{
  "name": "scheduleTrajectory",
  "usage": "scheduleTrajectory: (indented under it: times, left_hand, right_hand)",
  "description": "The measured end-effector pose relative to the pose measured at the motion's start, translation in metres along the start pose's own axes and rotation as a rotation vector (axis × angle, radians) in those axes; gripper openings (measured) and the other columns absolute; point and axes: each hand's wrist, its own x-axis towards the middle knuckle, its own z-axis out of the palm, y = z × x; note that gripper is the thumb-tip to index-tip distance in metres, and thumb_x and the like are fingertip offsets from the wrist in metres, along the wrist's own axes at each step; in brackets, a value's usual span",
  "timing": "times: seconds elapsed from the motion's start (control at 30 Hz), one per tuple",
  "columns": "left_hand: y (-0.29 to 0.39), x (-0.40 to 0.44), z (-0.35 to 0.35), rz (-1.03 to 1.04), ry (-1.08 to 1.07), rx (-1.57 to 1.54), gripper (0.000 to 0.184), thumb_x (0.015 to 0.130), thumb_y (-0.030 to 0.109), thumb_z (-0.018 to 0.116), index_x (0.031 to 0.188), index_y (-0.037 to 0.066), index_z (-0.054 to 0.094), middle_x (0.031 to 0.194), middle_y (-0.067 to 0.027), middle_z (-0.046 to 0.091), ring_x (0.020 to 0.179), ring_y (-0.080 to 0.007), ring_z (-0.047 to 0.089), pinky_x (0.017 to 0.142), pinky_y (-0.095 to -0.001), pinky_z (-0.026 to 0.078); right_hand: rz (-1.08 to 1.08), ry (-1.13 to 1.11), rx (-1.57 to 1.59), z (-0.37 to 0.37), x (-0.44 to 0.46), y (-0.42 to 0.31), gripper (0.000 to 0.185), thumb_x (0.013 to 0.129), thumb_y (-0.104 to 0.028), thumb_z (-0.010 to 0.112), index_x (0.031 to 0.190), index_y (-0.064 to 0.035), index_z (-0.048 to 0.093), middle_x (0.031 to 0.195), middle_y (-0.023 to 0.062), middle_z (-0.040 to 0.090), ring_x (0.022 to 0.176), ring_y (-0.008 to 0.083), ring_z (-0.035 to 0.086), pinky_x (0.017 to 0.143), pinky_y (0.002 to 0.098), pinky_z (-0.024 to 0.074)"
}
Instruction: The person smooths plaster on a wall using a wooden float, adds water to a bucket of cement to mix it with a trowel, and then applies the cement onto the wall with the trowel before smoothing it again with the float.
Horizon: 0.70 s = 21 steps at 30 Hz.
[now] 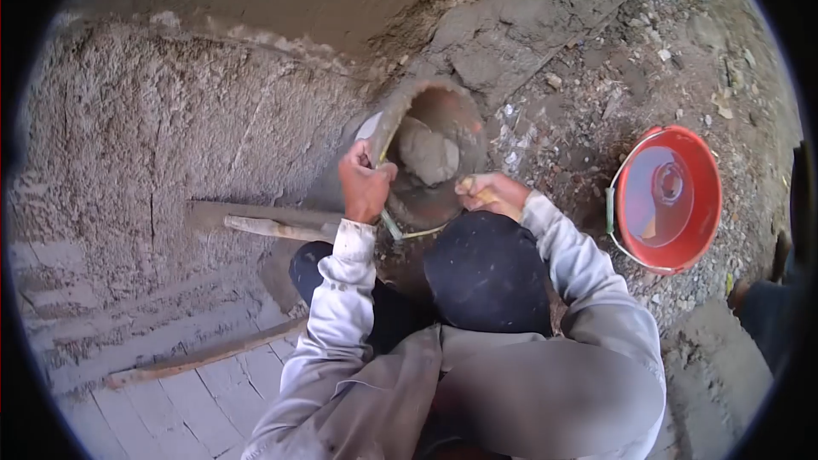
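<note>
A round bucket (470,111) coated in mortar stands in front of my knees, with a grey lump of mortar (429,153) inside. At its left rim is my left hand (366,183), fingers closed in a pinch near a thin yellowish strip. The bucket's green and yellow handle (392,226) hangs at the near side. My right hand (494,194) is closed by the near right rim around something yellowish, mostly hidden by the fingers.
On the right, a red bucket (716,192) holds cloudy water. A wooden-handled tool (273,228) lies left of my knees, with a long wooden strip (204,353) below it. Rubble (588,119) covers the ground; part of another person (763,307) shows at far right.
</note>
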Motion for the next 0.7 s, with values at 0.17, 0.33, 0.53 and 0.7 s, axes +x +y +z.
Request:
scheduleTrajectory:
  times: [0.17,0.33,0.53,0.7]
  left_hand:
    - [0.005,0.023,-0.029,-0.098,0.093,-0.05,0.021,0.067,-0.005,0.062,0.087,0.001,0.058,0.076,-0.0005,0.06,0.069,-0.0085,0.054,0.059,-0.0251,0.044]
    - [-0.03,0.036,-0.057,-0.103,0.163,-0.093,0.021,0.065,-0.002,0.064,0.084,0.004,0.058,0.071,-0.0014,0.058,0.064,-0.0098,0.052,0.056,-0.0272,0.043]
    - [-0.078,0.033,-0.074,-0.082,0.255,-0.161,0.029,0.059,-0.003,0.063,0.073,0.011,0.042,0.067,0.0055,0.039,0.061,-0.0096,0.039,0.053,-0.0294,0.035]
    - [-0.068,0.029,-0.072,-0.097,0.273,-0.194,0.031,0.058,-0.01,0.058,0.073,0.011,0.04,0.064,0.0048,0.041,0.059,-0.0091,0.042,0.051,-0.0272,0.037]
  right_hand:
    - [-0.258,-0.051,-0.034,0.071,-0.054,-0.055,0.019,0.084,-0.01,0.048,0.102,-0.0077,0.048,0.073,0.005,0.047,0.04,0.0083,0.042,0.032,0.023,0.0376]
    - [-0.88,-0.029,-0.238,0.145,-0.107,-0.115,0.025,0.084,-0.006,0.05,0.108,-0.0072,0.043,0.079,0.0092,0.048,0.043,0.0131,0.046,0.037,0.0289,0.0446]
    - [-1.847,0.39,-0.519,0.228,-0.12,-0.213,0.024,0.092,-0.005,0.054,0.111,-0.005,0.038,0.084,0.008,0.053,0.052,0.018,0.058,0.047,0.0339,0.0527]
    - [-2.092,1.028,-0.379,0.229,-0.093,-0.339,0.025,0.089,-0.007,0.056,0.108,0.0013,0.041,0.091,0.0188,0.062,0.07,0.0266,0.068,0.062,0.0406,0.0577]
